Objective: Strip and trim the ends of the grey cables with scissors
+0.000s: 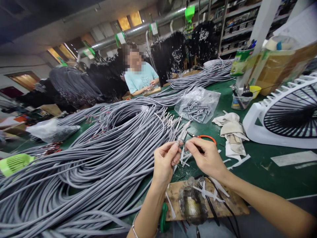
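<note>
Live at the green tabletop: gripping pale, stripped wire ends between thumb and forefinger of the bare left hand, right at the edge of a great sprawl of round grey cables. Just beside, curled inward with the bare right hand; cannot tell whether grasping anything. Below, a brown wooden board bearing a lumpy, tape-wrapped block. Beyond, a clear plastic bag of short grey tubes.
</note>
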`<state>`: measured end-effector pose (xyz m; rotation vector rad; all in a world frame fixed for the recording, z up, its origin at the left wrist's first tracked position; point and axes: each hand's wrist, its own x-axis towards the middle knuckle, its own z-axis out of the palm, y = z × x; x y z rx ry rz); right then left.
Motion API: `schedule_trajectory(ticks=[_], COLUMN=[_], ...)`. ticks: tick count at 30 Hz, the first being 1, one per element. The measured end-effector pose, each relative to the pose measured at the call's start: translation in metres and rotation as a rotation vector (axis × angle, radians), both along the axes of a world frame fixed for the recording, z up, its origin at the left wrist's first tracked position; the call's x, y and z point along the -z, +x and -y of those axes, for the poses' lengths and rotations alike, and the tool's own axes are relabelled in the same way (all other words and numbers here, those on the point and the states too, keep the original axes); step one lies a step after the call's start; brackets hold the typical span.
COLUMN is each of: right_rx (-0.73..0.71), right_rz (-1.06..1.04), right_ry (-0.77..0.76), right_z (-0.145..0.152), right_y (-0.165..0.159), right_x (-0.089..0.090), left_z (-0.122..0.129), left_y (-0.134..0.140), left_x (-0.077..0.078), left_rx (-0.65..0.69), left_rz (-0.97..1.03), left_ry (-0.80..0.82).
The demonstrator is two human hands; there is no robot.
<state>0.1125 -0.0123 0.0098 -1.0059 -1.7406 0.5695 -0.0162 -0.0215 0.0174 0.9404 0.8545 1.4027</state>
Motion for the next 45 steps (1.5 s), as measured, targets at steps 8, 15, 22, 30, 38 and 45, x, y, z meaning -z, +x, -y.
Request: schedule_trajectory(ticks=[8,15,22,30,38,45], right_rx=[-0.002,-0.008,-0.057,0.047,0.32,0.027], right_rz=[-0.004,-0.027,-0.198,0.121,-0.188,-0.387], right_ry=[-0.015,-0.04,-0.14,0.476,0.1,-0.192], right_z=[0.001,0.002,-0.001,0.018,-0.002,-0.016], right_y=[0.0,-0.001,-0.001,0.001,0.012,0.005], right_x=[-0.001,0.002,0.002,0.003,0.0,0.003], left_z=[-0.001,-0.002,0.005,-0.001,-0.017,-0.008], left_y=[0.0,-0.001,0.004,0.003,0.0,0.003], left_x=[0.001,0.004,0.008,0.015,0.016,0.015], left_rx=[-0.022,-0.061,-0.171,-0.393,-0.251,-0.148], left_rz=[-0.018,-0.076,-0.42,-1.077,-0.607,-0.376], left_ry=[0.035,0.079,0.189,0.441,0.196,0.089])
